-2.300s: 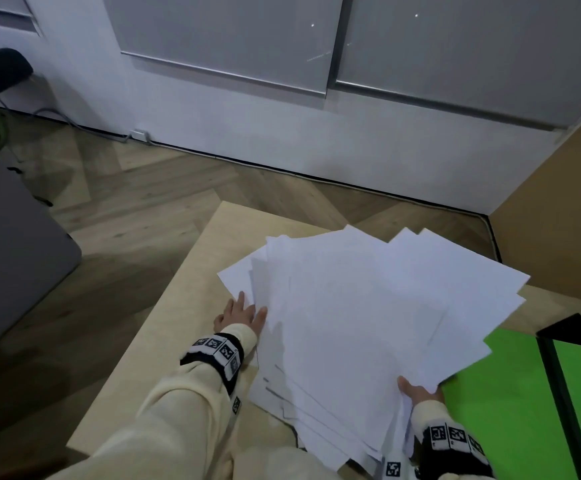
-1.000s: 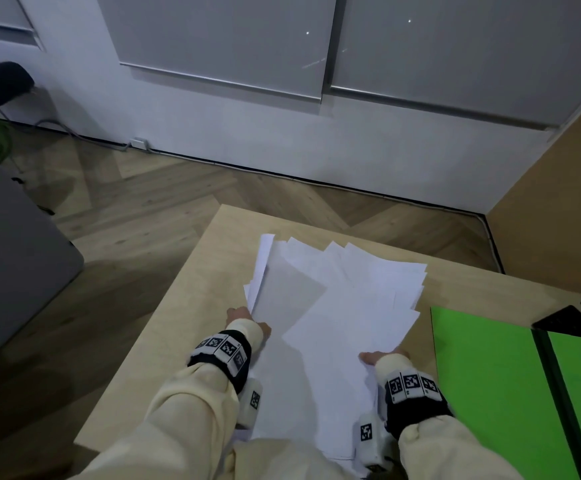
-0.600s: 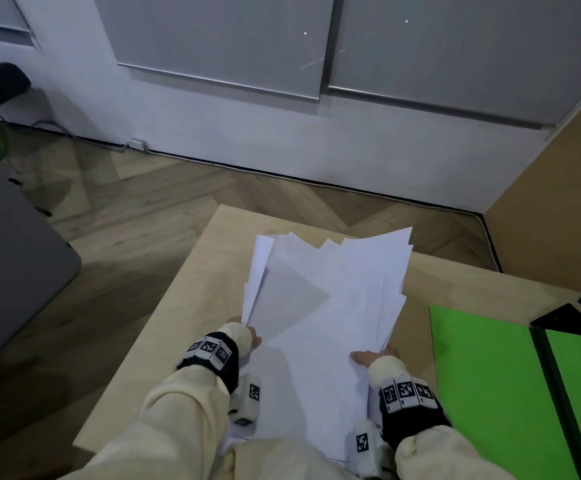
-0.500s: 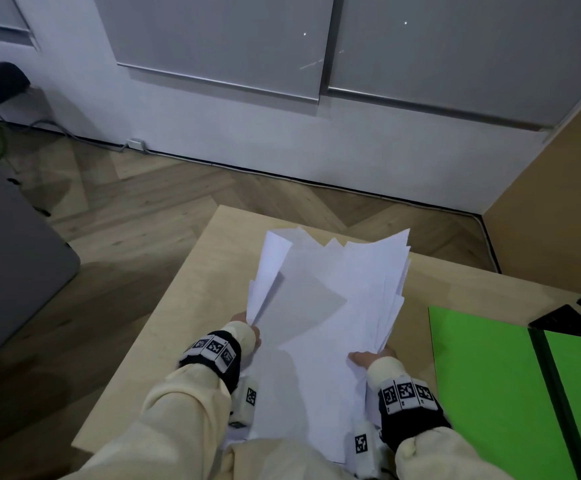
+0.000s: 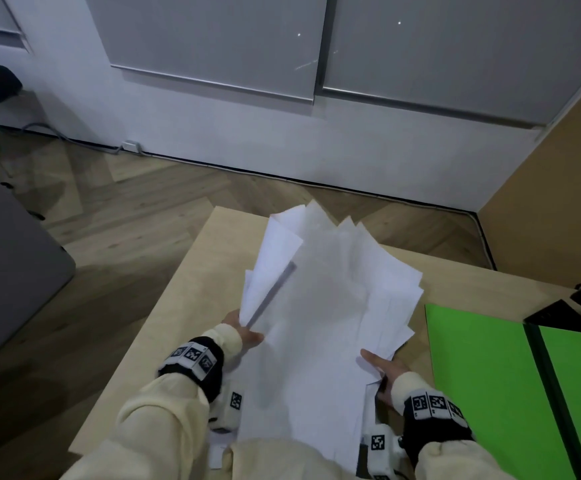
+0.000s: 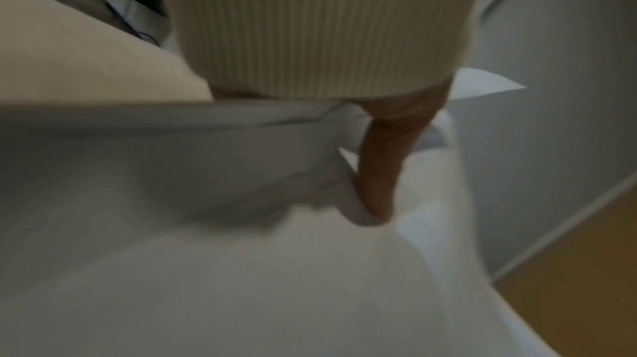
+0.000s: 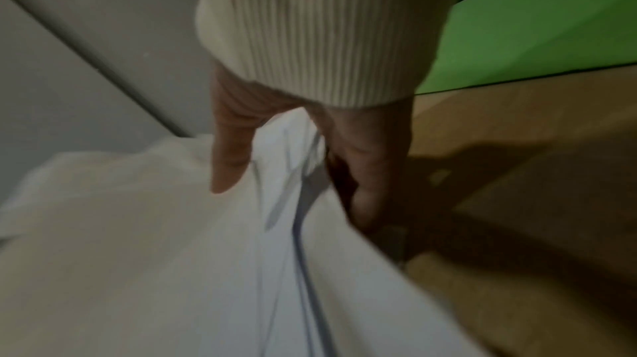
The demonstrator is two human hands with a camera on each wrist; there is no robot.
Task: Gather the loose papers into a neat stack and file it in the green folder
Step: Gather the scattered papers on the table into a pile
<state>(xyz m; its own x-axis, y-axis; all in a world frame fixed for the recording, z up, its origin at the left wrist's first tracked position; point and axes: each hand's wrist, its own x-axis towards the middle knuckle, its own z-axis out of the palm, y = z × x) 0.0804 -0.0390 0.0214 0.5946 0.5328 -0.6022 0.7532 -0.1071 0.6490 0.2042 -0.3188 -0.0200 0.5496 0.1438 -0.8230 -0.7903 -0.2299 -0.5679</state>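
A loose, uneven sheaf of white papers [image 5: 327, 306] is held up off the light wooden table [image 5: 192, 278], its top corners fanned out. My left hand [image 5: 244, 332] grips its left edge, thumb [image 6: 379, 172] on top of the sheets. My right hand [image 5: 382, 370] grips the right edge, thumb [image 7: 229, 156] on top and fingers [image 7: 365, 172] underneath. The green folder [image 5: 483, 386] lies open and flat on the table to the right of the papers, with a dark spine [image 5: 552, 393] down its middle.
A dark object [image 5: 573, 306] sits at the table's far right edge behind the folder. A brown panel [image 5: 552, 188] rises to the right. Wooden floor [image 5: 136, 216] and a white wall lie beyond the table; a grey block [image 5: 5, 271] stands left.
The spread papers were drawn together into a narrower bundle and lifted between both hands. Since half a second ago the bundle has tilted right and a left sheet folds upward.
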